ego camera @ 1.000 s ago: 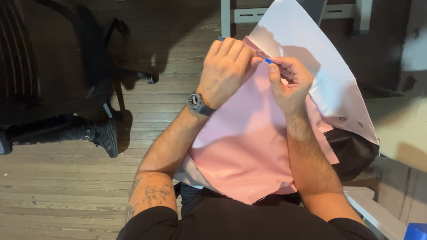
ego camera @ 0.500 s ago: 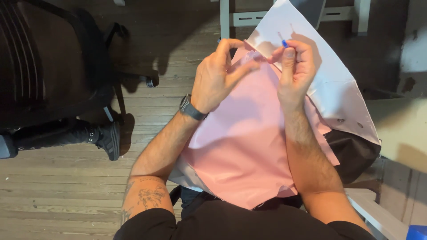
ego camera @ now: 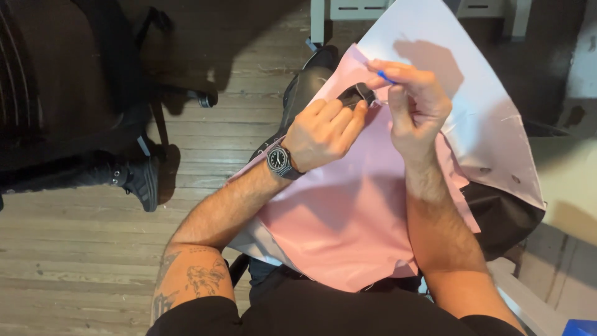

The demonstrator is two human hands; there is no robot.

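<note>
seated person seen from above, pink sheet [ego camera: 348, 230] across the lap. left hand [ego camera: 320, 134] presses its folded top edge, fingers curled closed on it. right hand [ego camera: 413, 102] pinches a small blue tool [ego camera: 385, 77]. best kept taut, working close to the fold.

Warm, fairly dim light falls from the near side, brightest on the pale sheet [ego camera: 472, 106] at far right, where the right hand [ego camera: 413, 106] throws a crisp shadow. The far left sinks into near-black around the chair [ego camera: 56, 93]. Focus holds at the centre; the edges bend and soften slightly, without glare.
</note>
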